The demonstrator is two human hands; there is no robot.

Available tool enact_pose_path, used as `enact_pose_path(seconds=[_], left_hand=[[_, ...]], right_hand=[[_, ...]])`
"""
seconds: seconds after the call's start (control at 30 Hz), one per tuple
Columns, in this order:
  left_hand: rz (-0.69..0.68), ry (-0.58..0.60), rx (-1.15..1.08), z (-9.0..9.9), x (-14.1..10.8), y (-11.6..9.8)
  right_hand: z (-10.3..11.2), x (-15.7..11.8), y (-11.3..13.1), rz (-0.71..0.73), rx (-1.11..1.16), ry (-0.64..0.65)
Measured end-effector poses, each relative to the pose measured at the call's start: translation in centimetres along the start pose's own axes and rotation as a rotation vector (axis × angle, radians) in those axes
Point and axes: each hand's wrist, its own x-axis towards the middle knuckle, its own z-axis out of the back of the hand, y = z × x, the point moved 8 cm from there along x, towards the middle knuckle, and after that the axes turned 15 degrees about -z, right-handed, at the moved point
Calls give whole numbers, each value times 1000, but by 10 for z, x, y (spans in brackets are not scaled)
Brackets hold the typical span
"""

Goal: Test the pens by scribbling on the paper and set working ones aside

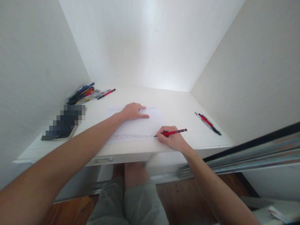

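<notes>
A sheet of white paper [138, 126] lies on the white desk, with faint writing along its far edge and a band of small dark and reddish marks along its near edge. My left hand [133, 111] rests flat on the upper part of the sheet, thumb and fingers spread. In my right hand [172, 137] is a red pen [174, 132] with black ends, pinched close to its tip. That tip meets the paper at the right end of the marked band, though the exact contact is too small to make out.
A pile of pens [83, 93] lies at the back left, with a red pen [106, 93] beside it. Nearer left is a dark, pixelated flat object [65, 122]. Two pens [208, 123] lie at the right. Walls enclose the desk [178, 109] on three sides; a drawer handle [103, 159] is in front.
</notes>
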Motion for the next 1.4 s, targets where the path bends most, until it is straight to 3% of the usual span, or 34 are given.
enact_pose_path(seconds=[1.27, 1.4], left_hand=[[-30, -55, 142, 9, -9, -18], [-32, -56, 162, 7, -9, -17]], right_hand=[[1, -2, 2, 19, 3, 4], [17, 7, -14, -36, 221, -128]])
